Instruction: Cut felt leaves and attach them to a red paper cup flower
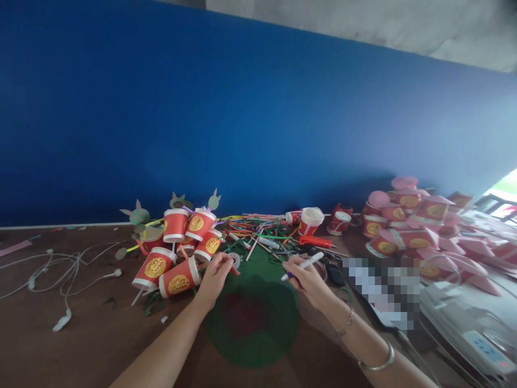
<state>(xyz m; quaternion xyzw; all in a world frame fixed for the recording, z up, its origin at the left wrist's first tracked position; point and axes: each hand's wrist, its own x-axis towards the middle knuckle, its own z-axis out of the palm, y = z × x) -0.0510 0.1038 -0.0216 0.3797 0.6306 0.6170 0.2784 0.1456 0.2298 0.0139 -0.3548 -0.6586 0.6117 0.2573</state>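
Observation:
My right hand (306, 278) grips a white marker (313, 261) with a purple tip pointing left. My left hand (220, 276) rests left of the middle, fingers loosely curved and thumb apart from them; they appear to hold nothing. Just beyond its fingertips lies a pale clear ring (236, 261), perhaps a tape roll, partly hidden. Between my wrists a dark green round area (258, 345) with a reddish middle lies on the tabletop. Beside my left hand are several red paper cups (154, 268), some with straws and green animal-head cutouts (214, 201).
Colourful straws (246, 226) and pens pile up by the blue wall (242, 118). A red cutter (317, 241) and white cup (311, 218) stand beyond my right hand. Pink paper-and-cup crafts (420, 237), a phone-like slab and power strip (487, 347) lie right; white earphones (70, 280) left.

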